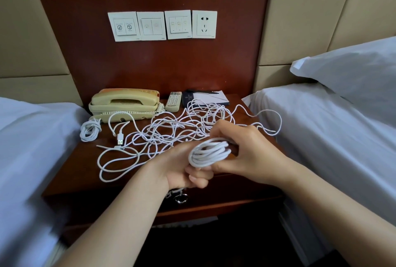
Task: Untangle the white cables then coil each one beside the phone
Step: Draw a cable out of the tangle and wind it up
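A cream desk phone (124, 103) stands at the back left of the wooden nightstand (77, 172). One coiled white cable (90, 130) lies beside it at the left edge. A loose tangle of white cables (167, 133) spreads over the middle, with a USB plug (120, 139) at its left. Above the front of the nightstand, my left hand (184, 168) grips a partly wound white coil (209, 153) from below. My right hand (242, 148) pinches the same coil from the right side.
A remote control (174, 101) and a notepad with a pen (205, 98) lie behind the tangle. Beds with white sheets flank the nightstand on the left (27, 148) and right (332, 133). Wall switches and a socket (204, 24) sit above. A drawer ring pull (181, 198) hangs in front.
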